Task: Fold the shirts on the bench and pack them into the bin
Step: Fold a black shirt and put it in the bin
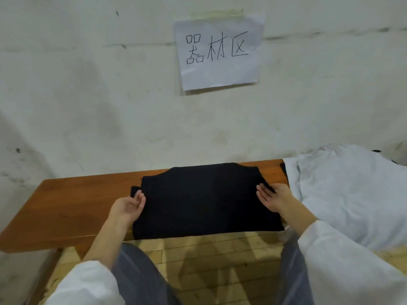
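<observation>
A black shirt (202, 199) lies folded flat on the brown wooden bench (72, 208), its near edge hanging slightly over the bench front. My left hand (128, 206) touches the shirt's left edge, palm facing inward, fingers relaxed. At the shirt's right edge is my right hand (274, 198), palm inward with fingers nearly straight against the cloth. A pale blue-white shirt (348, 194) lies spread loosely over the bench's right part. No bin is in view.
A stained white wall (110, 95) runs right behind the bench, with a paper sign (220, 51) taped to it. A tiled floor (209, 260) shows below the bench front, between my knees. The bench's left part is bare wood.
</observation>
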`<action>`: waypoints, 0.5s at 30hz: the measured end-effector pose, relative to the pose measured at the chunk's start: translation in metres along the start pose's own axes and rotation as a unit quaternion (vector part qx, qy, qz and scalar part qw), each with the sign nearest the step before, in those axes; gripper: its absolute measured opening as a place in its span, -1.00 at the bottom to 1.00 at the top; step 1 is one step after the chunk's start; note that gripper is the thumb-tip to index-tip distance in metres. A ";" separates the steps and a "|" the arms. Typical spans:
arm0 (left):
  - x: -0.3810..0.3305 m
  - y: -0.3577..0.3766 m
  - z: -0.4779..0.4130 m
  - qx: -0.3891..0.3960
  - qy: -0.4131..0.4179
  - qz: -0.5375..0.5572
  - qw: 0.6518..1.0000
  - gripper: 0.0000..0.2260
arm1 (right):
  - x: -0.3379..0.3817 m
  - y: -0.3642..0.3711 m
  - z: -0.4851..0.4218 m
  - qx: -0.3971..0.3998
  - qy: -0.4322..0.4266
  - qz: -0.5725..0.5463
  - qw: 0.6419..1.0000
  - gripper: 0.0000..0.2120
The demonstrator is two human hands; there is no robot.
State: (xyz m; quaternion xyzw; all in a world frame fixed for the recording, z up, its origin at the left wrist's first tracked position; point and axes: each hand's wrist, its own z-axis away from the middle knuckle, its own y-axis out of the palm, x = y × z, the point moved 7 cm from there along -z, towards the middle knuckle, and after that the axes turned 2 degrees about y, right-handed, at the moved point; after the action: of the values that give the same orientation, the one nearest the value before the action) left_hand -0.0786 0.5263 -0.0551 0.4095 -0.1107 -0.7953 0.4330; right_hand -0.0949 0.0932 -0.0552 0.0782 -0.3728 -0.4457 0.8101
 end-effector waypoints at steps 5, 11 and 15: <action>0.007 -0.007 -0.022 -0.043 -0.026 -0.172 0.984 -0.73 | 0.001 -0.008 -0.020 0.002 0.004 0.165 0.986 -0.79; -0.029 -0.011 -0.030 -0.101 0.175 -0.616 0.762 -0.75 | 0.024 -0.006 -0.030 -0.102 -0.232 0.644 0.722 -0.81; -0.039 0.011 -0.010 -0.080 0.342 -0.665 0.659 -0.75 | 0.034 0.008 -0.001 -0.164 -0.449 0.630 0.612 -0.81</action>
State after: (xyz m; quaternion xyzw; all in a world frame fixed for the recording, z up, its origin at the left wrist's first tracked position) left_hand -0.0531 0.5517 -0.0340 0.5807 0.4109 -0.6812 -0.1729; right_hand -0.0776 0.0706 -0.0342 -0.5200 -0.5679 0.1410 0.6222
